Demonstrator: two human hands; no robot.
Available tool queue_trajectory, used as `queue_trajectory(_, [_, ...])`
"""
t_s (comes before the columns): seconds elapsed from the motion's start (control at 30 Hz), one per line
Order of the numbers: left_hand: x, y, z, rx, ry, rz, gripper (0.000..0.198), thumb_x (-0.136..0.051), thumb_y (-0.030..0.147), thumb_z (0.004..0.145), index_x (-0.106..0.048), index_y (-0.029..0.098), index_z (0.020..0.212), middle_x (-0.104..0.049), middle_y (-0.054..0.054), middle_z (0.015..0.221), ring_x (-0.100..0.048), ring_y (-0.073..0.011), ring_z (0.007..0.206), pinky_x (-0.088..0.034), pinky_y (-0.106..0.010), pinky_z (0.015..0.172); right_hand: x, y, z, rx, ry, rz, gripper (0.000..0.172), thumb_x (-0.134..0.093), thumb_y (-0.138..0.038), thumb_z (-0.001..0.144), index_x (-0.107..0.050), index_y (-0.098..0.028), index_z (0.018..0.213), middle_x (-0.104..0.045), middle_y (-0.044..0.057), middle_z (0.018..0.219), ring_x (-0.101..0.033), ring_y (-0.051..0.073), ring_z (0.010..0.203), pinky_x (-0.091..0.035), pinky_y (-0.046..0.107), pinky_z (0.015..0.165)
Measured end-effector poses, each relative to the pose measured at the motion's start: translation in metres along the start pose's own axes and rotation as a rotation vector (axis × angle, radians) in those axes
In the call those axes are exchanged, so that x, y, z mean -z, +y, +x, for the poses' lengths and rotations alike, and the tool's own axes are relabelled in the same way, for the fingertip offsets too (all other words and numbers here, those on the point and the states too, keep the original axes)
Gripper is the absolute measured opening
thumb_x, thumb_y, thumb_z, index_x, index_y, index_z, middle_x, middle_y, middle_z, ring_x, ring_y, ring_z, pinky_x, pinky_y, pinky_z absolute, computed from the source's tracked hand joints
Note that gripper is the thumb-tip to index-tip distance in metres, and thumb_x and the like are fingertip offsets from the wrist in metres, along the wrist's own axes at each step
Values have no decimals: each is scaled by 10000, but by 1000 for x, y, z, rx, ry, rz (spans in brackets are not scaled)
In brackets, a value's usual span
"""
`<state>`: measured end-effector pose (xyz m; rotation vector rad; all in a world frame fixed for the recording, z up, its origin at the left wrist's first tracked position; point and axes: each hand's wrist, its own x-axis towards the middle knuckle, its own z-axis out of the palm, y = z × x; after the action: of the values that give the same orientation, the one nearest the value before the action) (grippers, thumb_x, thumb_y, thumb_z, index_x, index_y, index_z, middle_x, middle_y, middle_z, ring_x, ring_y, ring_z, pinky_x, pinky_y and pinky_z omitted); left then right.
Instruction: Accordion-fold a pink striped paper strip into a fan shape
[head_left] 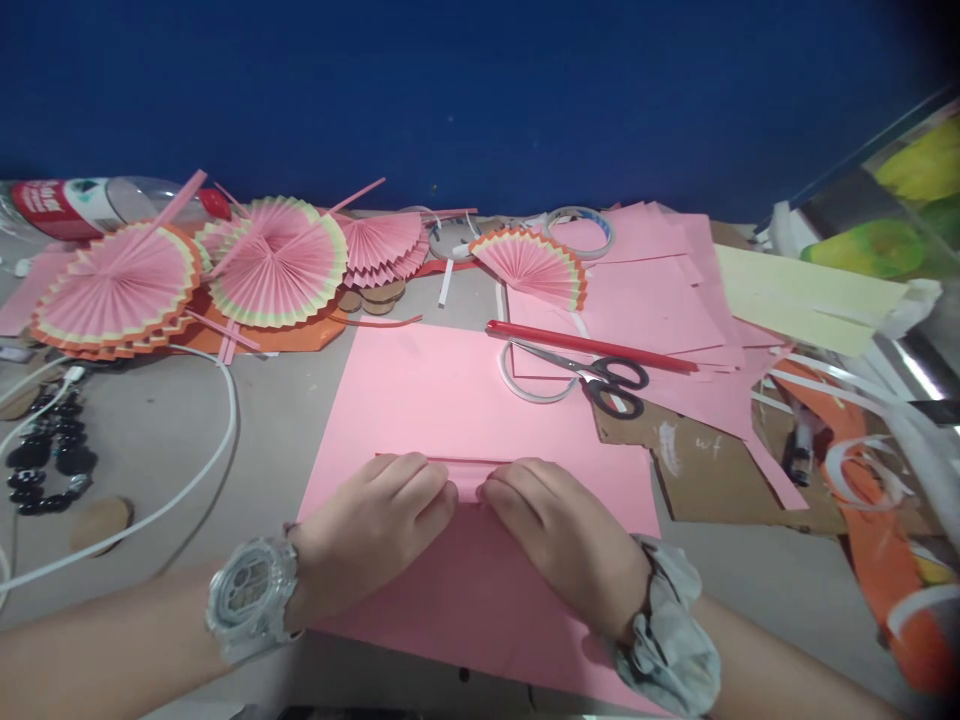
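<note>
Pink paper (pixel 480 400), flat, with narrow pleats under both hands' fingertips (pixel 442 490)

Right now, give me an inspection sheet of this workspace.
Surface: grey table, mostly covered.
Job's things: pink paper sheet lying flat, a narrow fold raised across it.
Clutter: finished paper fans, scissors, red pencil, tape roll, cardboard, black beads, bottle.
Hands: left hand and right hand both pressing the fold, fingertips nearly meeting.
Cables: white cable looping at left.
Surroundings: blue wall behind.
</note>
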<state>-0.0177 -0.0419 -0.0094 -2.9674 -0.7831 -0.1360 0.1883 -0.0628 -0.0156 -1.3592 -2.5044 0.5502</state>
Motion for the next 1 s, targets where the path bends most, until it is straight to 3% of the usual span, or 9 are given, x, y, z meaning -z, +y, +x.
queue_trajectory(0.17, [0,-5,-6,11,44,11,186,-392,59,853,-541,136,934,-561,-61,880,-537,-190,792,-457,-342,681,1,3,0,13,-28,-56,179,-434,-132,884,-590,-162,802,-612,28,797,-511,158,734,-375,291,682])
queue_trajectory(0.33, [-7,3,2,86,34,-183,135,-420,112,868,-537,179,858,-546,-15,839,-513,-156,747,-443,-314,687,1,-2,7,5,-78,-49,182,-451,-178,892,-574,-180,759,-589,10,765,-497,153,724,-362,287,665])
queue_trajectory(0.5, [3,-4,2,280,-202,-275,187,-417,95,852,-538,179,737,-511,-4,766,-478,-145,696,-407,-265,609,7,4,1,-7,-72,-13,158,-435,-137,883,-570,-174,808,-562,39,817,-481,169,758,-381,308,689])
queue_trajectory(0.63, [4,-16,-16,336,-239,-380,165,-433,152,860,-558,194,761,-508,0,791,-469,-144,719,-403,-266,646,11,14,-11,-40,-18,60,156,-413,-136,891,-559,-172,853,-550,46,834,-475,180,790,-389,329,718])
queue_trajectory(0.8, [3,-25,-28,348,-129,-480,214,-384,204,910,-581,185,830,-523,-20,799,-491,-143,719,-423,-264,648,15,22,-19,-120,28,110,125,-431,-191,902,-519,-181,814,-536,38,833,-465,180,809,-386,338,728])
queue_trajectory(1.0, [-1,-25,-35,354,14,-604,125,-442,151,891,-541,204,947,-528,-27,906,-509,-141,837,-430,-276,736,16,26,-27,-185,42,140,73,-471,-220,893,-500,-194,831,-536,23,829,-477,162,804,-402,321,736])
